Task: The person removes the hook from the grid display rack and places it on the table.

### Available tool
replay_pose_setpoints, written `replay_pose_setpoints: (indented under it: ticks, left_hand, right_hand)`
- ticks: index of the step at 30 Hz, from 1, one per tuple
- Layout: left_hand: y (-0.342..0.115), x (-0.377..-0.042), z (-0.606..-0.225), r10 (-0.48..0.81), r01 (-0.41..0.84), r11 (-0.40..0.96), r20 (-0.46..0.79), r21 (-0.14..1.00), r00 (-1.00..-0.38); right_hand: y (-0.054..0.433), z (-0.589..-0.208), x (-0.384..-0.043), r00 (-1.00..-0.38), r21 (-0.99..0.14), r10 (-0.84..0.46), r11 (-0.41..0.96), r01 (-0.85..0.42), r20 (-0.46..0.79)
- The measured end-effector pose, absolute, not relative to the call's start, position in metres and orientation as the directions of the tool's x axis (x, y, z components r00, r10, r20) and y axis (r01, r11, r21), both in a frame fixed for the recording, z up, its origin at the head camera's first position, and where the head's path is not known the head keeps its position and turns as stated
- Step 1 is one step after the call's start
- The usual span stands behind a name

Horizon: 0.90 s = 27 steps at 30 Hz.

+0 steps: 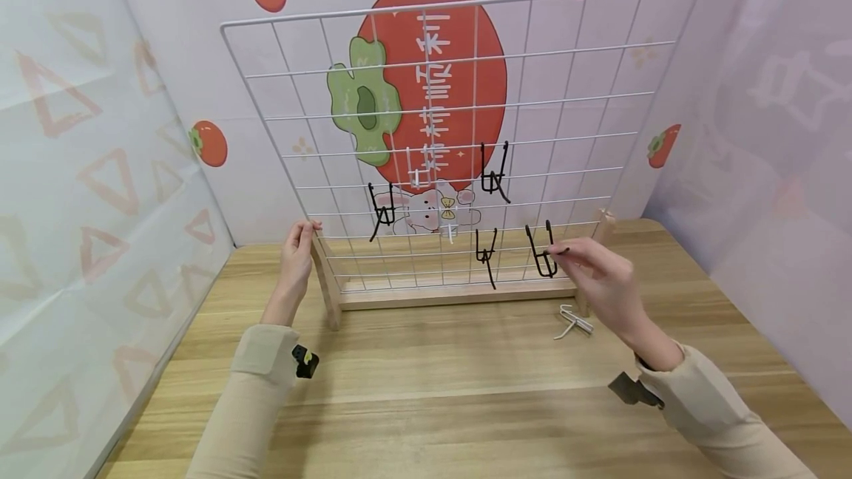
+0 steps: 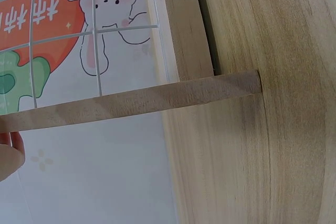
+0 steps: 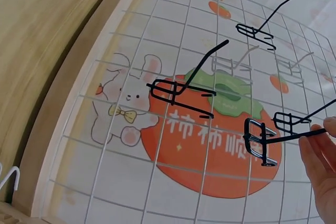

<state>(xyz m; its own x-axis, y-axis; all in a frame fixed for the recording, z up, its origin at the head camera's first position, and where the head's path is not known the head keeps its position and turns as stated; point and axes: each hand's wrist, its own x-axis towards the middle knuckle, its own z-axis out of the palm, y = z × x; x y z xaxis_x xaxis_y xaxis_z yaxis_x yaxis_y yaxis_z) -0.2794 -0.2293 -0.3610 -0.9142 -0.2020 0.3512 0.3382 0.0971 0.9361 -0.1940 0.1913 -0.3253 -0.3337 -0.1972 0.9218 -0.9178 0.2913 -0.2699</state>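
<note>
A white wire grid panel [image 1: 459, 3] stands upright in a wooden stand [image 1: 326, 283]. My left hand [image 1: 297, 257] holds the upper end of the stand's left leg, its fingertips at the wood's edge in the left wrist view. Between thumb and fingers, my right hand [image 1: 602, 287] pinches the prong of a black wire display hook [image 3: 286, 138]. That hook's U-shaped back is close in front of the grid's lower right part. Several other hooks hang on the grid, among them a black hook [image 1: 486, 256] just left of the held one and a white hook [image 1: 450, 231].
A loose white hook [image 1: 576, 320] lies on the wooden table [image 1: 426, 390] near the stand's right foot. Behind the grid is a printed backdrop [image 1: 566, 117] with persimmons and a rabbit. A white sheet [image 1: 80, 191] walls off the left side.
</note>
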Motion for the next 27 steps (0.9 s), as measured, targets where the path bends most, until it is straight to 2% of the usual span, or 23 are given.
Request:
replay_pose_setpoints:
  ticks: [10, 27]
  left_hand:
    - [-0.229, -0.279, -0.361, -0.205, 0.331, 0.077, 0.340, 0.940, -0.918]
    - [-0.229, -0.280, -0.361, -0.214, 0.329, 0.074, 0.337, 0.941, -0.917]
  right_hand:
    - [0.194, -0.340, -0.191, -0.359, -0.276, -0.239, 0.318, -0.907, 0.902]
    - [0.198, -0.367, -0.194, -0.426, -0.351, -0.270, 0.285, -0.892, 0.864]
